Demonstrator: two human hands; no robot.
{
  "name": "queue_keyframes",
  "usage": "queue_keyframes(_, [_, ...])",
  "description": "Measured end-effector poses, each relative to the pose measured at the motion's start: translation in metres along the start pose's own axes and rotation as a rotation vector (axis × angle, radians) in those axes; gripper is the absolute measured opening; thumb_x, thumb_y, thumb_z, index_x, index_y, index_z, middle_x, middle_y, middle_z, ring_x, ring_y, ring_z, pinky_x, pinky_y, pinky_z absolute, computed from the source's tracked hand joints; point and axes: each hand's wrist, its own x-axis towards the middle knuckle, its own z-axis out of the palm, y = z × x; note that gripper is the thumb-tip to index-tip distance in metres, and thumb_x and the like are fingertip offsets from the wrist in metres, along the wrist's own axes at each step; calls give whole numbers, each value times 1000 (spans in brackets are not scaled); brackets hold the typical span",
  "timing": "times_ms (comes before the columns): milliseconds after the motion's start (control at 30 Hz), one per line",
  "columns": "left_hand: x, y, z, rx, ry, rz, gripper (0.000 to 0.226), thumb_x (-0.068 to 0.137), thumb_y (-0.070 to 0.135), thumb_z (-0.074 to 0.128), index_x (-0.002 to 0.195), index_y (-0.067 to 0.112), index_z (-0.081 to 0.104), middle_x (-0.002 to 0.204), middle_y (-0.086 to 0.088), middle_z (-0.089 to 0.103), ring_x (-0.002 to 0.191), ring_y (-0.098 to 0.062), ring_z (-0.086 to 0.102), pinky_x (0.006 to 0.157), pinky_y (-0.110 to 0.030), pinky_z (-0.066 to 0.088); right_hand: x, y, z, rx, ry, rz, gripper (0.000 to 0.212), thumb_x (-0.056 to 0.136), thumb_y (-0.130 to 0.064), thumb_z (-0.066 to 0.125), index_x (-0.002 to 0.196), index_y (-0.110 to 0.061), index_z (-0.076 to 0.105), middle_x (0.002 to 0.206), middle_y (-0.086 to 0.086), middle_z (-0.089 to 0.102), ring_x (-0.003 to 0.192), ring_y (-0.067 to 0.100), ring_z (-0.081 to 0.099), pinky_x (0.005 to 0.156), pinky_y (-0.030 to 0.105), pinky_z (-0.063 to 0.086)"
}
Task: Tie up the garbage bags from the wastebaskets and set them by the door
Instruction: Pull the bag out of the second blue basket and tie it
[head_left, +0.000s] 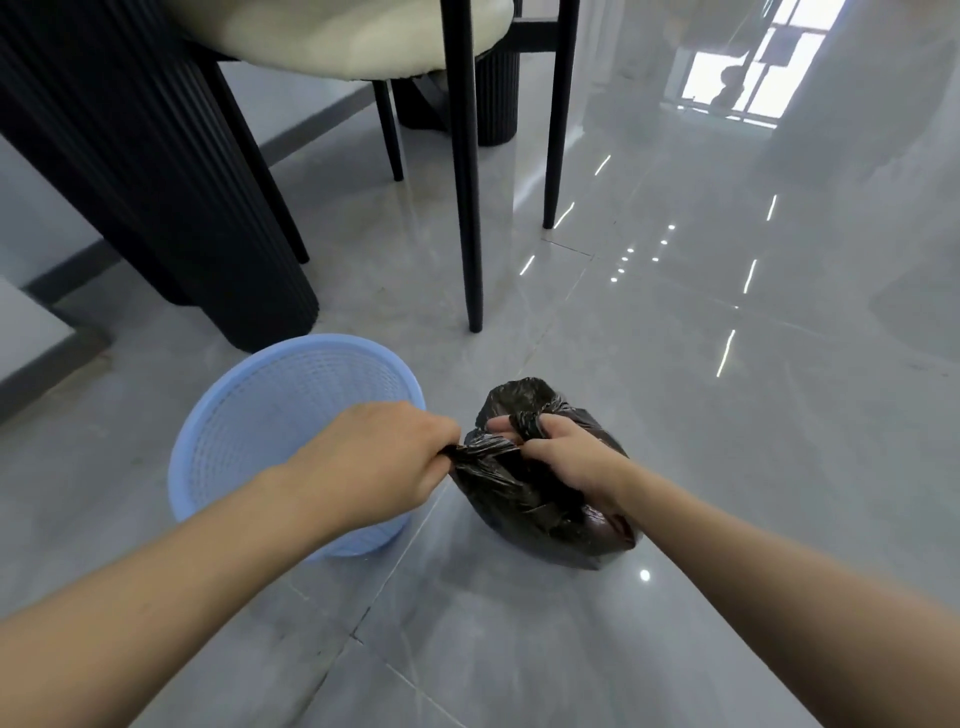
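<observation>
While both hands pinch the garbage bag (540, 499), grey tiles (675, 415) gleam

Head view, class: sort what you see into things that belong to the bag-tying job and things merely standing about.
Belong: black garbage bag; blue wastebasket; left hand and right hand, both gripping the bag's top.

Standing about: chair; fluted table base.

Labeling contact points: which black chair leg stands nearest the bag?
The long chair leg planted just beyond the garbage bag. The other legs touch the floor farther back, toward the fluted base or the window reflection.
</observation>
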Motion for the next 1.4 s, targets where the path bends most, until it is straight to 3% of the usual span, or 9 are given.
queue_keyframes(200, [-6,-8,5,-77,-41,68,19,96,31,42,96,27,60,79,6,64,74,-15,57,65,-32,47,6,-3,6,297,37,-85,44,92,6,44,135,-3,47,124,7,67,55,16,42,79,34,42])
queue_keyframes(367, [-7,-13,7,-69,-6,54,19,94,31,41,96,27,60,80,6,64,75,-15,57,64,-32,45,5,-3,10,-4,3,-66,39,97,-15,48,136,-14,49,88,-2,75,66,26,42,82,32,45])
queue_keyframes(533, [-6,-21,12,-53,37,-47,21,96,31,40,93,27,60,78,6,63,73,-17,58,62,-31,45,-14,-4,11,-256,-164,169,49,84,-69,45,108,-35,72,108,-6,73,104,14,67,97,27,45])
queue_keyframes(633, [-3,-25,16,-47,34,-105,22,97,32,38,92,25,57,78,5,62,73,-19,58,60,-32,43,-15,-7,11,-396,-243,237,70,60,-84,60,96,-25,72,101,1,75,98,19,70,99,38,49])
queue_keyframes(767, [3,-27,19,-140,22,-132,24,98,33,36,90,24,57,75,7,59,74,-19,56,64,-34,46,-9,-10,13,-533,-334,357,64,45,-56,88,86,-12,67,86,10,71,79,26,68,87,38,55])
queue_keyframes(933, [11,-27,21,-302,25,-161,24,96,30,41,79,25,57,70,9,56,74,-18,55,63,-33,44,-13,-16,19,-428,-433,428,35,72,-22,78,99,-3,69,96,13,72,90,29,68,96,43,52])
queue_keyframes(1100, [14,-30,22,-480,14,-216,22,95,29,48,87,21,66,70,7,58,69,-13,54,61,-29,42,-18,-30,19,-602,-393,396,56,58,-35,82,106,-9,69,107,9,73,100,26,69,97,40,52])
queue_keyframes(1267, [19,-24,22,-747,28,-256,19,93,27,54,84,22,70,60,6,54,56,-11,46,56,-26,37,-18,-44,9,-919,-322,322,26,67,-43,77,88,-28,71,100,-1,74,95,22,69,95,41,53])
queue_keyframes(1400, [30,-18,28,-1004,46,-240,18,85,37,58,83,27,73,86,-7,71,87,-29,64,86,-42,50,-37,-57,1,-830,-370,395,17,73,-23,80,86,-25,70,103,5,74,98,25,70,94,41,54])
